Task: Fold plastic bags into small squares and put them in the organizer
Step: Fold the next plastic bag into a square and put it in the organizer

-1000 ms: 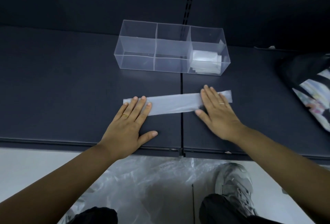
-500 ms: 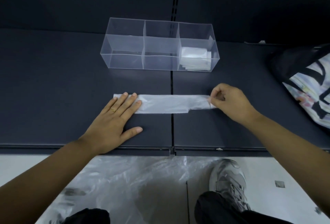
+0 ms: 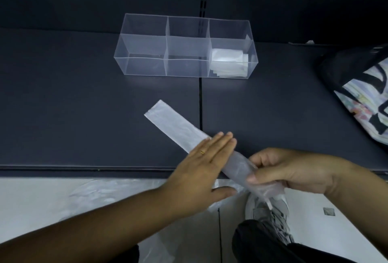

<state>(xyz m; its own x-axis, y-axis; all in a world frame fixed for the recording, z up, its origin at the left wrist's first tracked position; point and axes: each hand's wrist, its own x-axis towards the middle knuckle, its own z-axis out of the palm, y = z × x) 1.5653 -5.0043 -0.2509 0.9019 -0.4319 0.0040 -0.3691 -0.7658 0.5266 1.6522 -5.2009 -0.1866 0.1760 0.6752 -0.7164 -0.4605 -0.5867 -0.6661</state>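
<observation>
A plastic bag folded into a long narrow strip lies diagonally on the dark shelf, its far end toward the upper left and its near end past the shelf's front edge. My left hand lies flat, fingers together, across the strip's middle. My right hand pinches the strip's near end between thumb and fingers. The clear three-compartment organizer stands at the back; folded white bags fill its right compartment, while the other two look empty.
A black bag with a colourful print lies at the right on the shelf. Loose clear plastic bags lie on the light floor below the shelf edge, beside my grey shoe. A seam splits the shelf.
The strip lay straight across the shelf; my right hand pinched its right end and pulled it toward me, turning it diagonal. My left hand slid from the strip's left end to its middle.
</observation>
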